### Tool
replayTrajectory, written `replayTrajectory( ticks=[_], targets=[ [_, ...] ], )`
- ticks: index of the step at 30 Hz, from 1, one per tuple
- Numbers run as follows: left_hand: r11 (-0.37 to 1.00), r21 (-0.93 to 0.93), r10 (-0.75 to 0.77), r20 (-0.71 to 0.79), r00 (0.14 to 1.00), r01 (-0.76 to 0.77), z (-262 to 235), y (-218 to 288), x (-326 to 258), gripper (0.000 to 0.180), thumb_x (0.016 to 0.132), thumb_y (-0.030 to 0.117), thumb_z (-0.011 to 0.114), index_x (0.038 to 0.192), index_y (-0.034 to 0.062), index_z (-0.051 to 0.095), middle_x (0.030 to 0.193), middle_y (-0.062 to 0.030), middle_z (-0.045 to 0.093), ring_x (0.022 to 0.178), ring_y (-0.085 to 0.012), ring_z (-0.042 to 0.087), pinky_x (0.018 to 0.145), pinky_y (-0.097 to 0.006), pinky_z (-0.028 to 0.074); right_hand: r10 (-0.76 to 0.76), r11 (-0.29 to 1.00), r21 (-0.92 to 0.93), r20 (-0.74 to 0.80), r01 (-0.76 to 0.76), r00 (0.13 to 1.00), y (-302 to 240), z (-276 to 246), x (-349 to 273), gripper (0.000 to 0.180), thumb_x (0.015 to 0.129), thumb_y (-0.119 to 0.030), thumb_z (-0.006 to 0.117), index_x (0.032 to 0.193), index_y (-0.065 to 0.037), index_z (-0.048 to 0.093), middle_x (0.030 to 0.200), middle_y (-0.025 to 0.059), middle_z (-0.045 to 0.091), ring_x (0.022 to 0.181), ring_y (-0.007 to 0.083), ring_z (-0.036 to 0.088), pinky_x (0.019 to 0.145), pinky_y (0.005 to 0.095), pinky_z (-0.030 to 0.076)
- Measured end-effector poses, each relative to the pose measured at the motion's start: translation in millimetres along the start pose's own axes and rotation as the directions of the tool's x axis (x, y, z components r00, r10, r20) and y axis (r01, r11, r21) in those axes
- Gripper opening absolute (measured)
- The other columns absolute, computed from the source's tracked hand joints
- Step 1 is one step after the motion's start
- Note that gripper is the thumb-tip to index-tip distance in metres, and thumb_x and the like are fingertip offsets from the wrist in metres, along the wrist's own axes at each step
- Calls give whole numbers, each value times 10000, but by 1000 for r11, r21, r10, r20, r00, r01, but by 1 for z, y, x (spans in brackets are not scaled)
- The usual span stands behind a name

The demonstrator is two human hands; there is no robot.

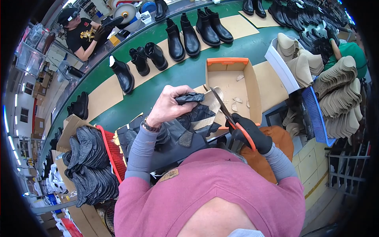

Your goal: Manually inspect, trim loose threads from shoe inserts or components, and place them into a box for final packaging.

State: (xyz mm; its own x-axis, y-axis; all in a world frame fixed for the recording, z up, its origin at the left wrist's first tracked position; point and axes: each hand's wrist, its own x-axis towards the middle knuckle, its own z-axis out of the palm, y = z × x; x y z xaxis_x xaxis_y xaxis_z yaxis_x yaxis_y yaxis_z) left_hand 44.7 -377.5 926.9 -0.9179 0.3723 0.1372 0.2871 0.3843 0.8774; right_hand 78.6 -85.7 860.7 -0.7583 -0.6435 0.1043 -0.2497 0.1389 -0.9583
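While gripped: black leather piece (189, 98), scissors (227, 112)

The scene is brightly and evenly lit from overhead; a row of ceiling lights (11, 130) curves along the far left rim as small white streaks. Shadows are soft and short, with no hard edges on the green surface (185, 73). The black boots (183, 37) carry mild glossy highlights. Fisheye distortion is strong: the surface's edge bows into an arc and straight lines bend toward the rim, where a black vignette closes off the corners. The centre is fairly sharp; detail smears and softens toward the edges, especially lower left.
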Motion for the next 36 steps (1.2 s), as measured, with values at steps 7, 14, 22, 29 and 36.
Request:
replayTrajectory(
  ticks=[7, 14, 22, 29, 36],
  targets=[
    [1000, -4, 17, -4, 1000, -17, -2, -1, -1, 200, 697, -10, 708, 895, -12, 688, 760, -34, 679, 693, -63, 595, 664, -223, 486, 212, 974, 84, 18, -212, 977, -8, 5, 0, 344, 826, -267, 716, 871, 32, 554, 733, 158, 535, 637, 245, 523, 596, 351, 420],
    [987, -159, -12, -22, 1000, 8, 4, -7, 3, 167, 728, 5, 716, 891, -9, 682, 761, 5, 656, 692, -43, 563, 638, -212, 471, 143, 989, -22, -87, -145, 986, -3, 8, -2, 357, 774, -271, 764, 830, 22, 568, 638, 115, 526, 574, 172, 496, 558, 334, 416],
    [958, -275, -70, 28, 997, 75, 10, -8, 6, 137, 763, 21, 719, 894, 4, 682, 767, 36, 635, 701, -23, 541, 624, -196, 456, 136, 991, 0, -88, -137, 987, 1, 3, 0, 303, 809, -250, 717, 870, 1, 559, 689, 129, 537, 626, 189, 509, 596, 331, 426],
    [947, -288, -116, 99, 988, 140, 10, -5, 7, 176, 724, -21, 735, 891, 0, 684, 807, 12, 660, 748, -41, 568, 700, -211, 479, -39, 999, -36, -159, 34, 987, -24, 3, 4, 255, 829, -194, 671, 860, 30, 553, 734, 154, 548, 620, 281, 531, 588, 343, 426],
    [876, -453, -143, 79, 987, 163, 19, -9, 14, 164, 736, 2, 748, 879, 10, 667, 784, 29, 639, 707, -35, 557, 665, -197, 466, 188, 976, 139, -157, -166, 970, -6, 9, 5, 268, 766, -165, 730, 801, 46, 570, 642, 96, 508, 569, 144, 491, 536, 314, 412]
  ],
)
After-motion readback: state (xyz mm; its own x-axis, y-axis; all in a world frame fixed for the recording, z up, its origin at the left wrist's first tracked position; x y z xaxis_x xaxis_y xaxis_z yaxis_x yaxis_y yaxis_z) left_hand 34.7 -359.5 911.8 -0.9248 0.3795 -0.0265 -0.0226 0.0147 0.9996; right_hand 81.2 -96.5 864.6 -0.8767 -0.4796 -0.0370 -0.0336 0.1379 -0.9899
